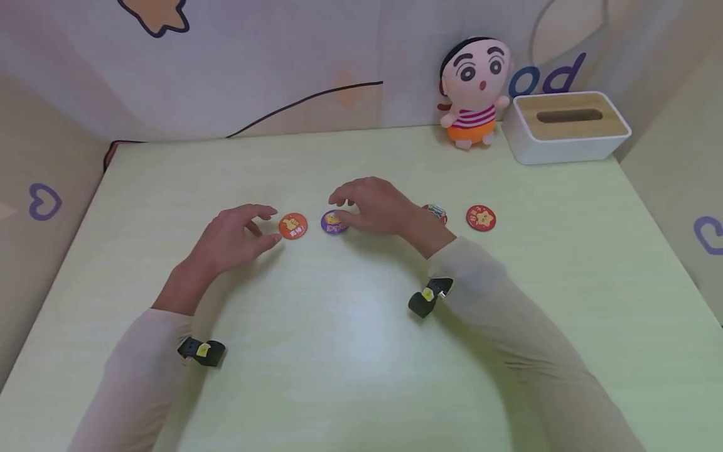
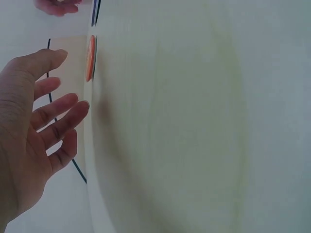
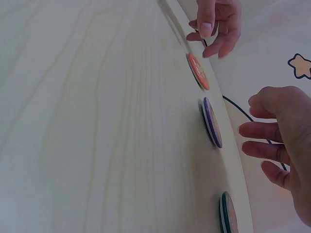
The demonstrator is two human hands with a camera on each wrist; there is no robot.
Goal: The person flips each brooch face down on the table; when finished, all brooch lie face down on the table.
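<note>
Several round, flat badges lie in a row across the table. The orange badge bears a yellow thumbs-up picture; my left hand is just left of it, thumb and fingers spread apart with nothing between them. Beside it lies the purple badge, partly covered by my right thumb in the head view. My right hand hovers over this badge, and the right wrist view shows a gap between its relaxed fingers and the badge. A red and green badge is partly hidden behind my right wrist. Furthest right is a red badge with a star.
At the table's back edge sits a plush doll in a striped top and orange shorts. A white tissue box with a wooden lid stands at the back right corner. A printed curtain hangs behind the table.
</note>
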